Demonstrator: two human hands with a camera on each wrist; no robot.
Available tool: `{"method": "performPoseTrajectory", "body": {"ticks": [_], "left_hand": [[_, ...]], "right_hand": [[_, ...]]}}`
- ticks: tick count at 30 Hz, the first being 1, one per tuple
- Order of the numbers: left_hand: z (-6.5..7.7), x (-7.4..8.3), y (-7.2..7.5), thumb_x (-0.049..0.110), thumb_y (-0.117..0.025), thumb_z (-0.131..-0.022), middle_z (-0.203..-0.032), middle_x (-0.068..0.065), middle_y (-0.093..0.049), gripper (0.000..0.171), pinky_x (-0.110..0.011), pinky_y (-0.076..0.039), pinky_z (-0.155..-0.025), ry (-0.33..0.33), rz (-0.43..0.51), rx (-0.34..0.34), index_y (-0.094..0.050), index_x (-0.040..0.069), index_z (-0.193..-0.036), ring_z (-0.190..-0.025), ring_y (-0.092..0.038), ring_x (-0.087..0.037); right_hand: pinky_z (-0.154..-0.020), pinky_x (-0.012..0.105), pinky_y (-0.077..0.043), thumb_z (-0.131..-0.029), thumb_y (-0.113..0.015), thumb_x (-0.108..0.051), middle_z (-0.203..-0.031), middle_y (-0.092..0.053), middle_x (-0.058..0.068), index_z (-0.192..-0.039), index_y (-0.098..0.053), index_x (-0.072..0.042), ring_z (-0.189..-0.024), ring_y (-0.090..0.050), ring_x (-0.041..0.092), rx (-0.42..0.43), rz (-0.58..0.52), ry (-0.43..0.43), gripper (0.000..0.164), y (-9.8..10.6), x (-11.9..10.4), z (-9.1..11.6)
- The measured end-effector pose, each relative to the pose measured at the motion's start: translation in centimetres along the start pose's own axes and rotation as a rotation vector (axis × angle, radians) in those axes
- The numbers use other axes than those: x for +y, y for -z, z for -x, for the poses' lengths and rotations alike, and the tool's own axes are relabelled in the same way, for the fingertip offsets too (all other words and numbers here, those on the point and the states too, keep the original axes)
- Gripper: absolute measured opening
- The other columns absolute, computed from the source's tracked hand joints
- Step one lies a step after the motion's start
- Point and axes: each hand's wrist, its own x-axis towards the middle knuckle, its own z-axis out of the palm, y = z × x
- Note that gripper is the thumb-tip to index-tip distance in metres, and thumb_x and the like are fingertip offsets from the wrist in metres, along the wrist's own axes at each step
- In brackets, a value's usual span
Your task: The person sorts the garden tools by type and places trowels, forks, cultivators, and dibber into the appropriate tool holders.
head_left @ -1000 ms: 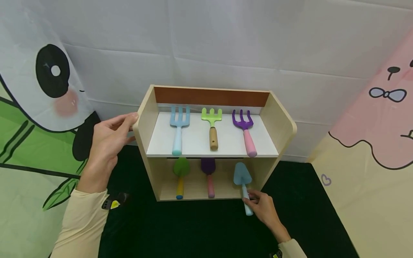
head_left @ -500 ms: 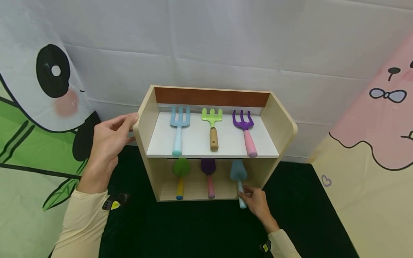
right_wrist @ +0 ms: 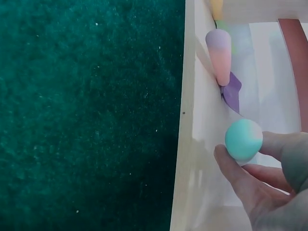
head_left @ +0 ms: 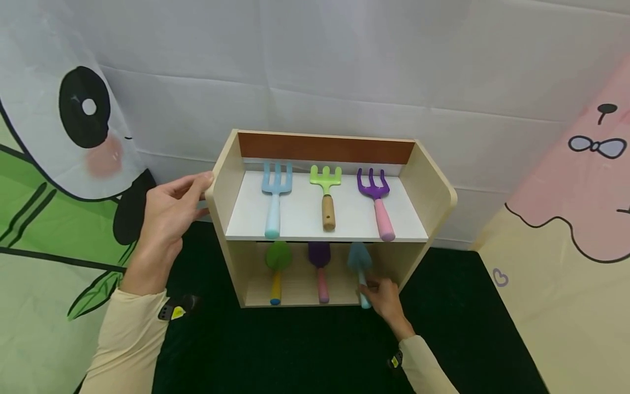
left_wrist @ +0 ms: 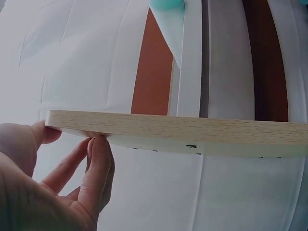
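My left hand [head_left: 169, 210] holds the upper left side panel of a small two-tier wooden shelf [head_left: 438, 200]; in the left wrist view its thumb is at the panel's corner and its fingertips touch the outer face. My right hand [head_left: 386, 300] pinches the handle of a light blue trowel [head_left: 360, 256], its blade inside the lower tier at the right. The right wrist view shows the trowel's handle end [right_wrist: 243, 139] between thumb and fingers. Left of it in that tier lie a purple trowel [head_left: 320, 255] with a pink handle and a green trowel [head_left: 278, 256] with a yellow handle.
On the white upper tier lie a blue hand fork [head_left: 273, 213], a green hand fork [head_left: 328, 210] with a wooden handle and a purple hand fork [head_left: 381, 216] with a pink handle. Dark green cloth [head_left: 275, 350] spreads below the shelf; a pale printed curtain [head_left: 334, 65] hangs behind.
My right hand has moved left and further into the lower tier with the blue trowel, whose handle has turned more upright. My left hand keeps its place on the shelf.
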Motion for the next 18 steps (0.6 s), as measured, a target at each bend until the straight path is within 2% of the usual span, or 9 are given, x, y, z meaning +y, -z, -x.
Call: {"method": "performPoseTrajectory", "body": {"ticks": [5,11,18], "left_hand": [[0.0,0.1,0.0,0.063,-0.060,-0.080,-0.129,-0.003,-0.054,0.068,-0.039,-0.049,-0.092,-0.001,-0.003,0.001,-0.059,0.019,-0.130,-0.110,-0.052,-0.016],[-0.1,0.1,-0.1,0.063,-0.060,-0.079,-0.129,-0.003,-0.053,0.067,-0.039,-0.049,-0.092,-0.003,0.008,-0.007,-0.059,0.019,-0.130,-0.111,-0.052,-0.016],[-0.1,0.0,-0.1,0.063,-0.060,-0.079,-0.129,-0.004,-0.053,0.068,-0.040,-0.049,-0.092,-0.001,0.003,0.000,-0.059,0.019,-0.131,-0.111,-0.052,-0.017]], "right_hand": [[-0.066,0.035,-0.055,-0.085,-0.072,-0.015,-0.097,-0.069,0.017,-0.103,-0.069,0.002,-0.082,-0.066,0.024,0.006,0.058,-0.030,0.025,-0.3,0.1,-0.6],[-0.067,0.034,-0.054,-0.086,-0.071,-0.017,-0.101,-0.068,0.017,-0.107,-0.068,0.002,-0.082,-0.065,0.023,-0.010,0.066,-0.062,0.029,-0.2,0.4,-1.0],[-0.073,0.040,-0.053,-0.088,-0.069,-0.021,-0.101,-0.068,0.016,-0.103,-0.070,0.000,-0.086,-0.065,0.024,-0.002,0.083,-0.083,0.026,-0.5,1.0,-1.4]]}}
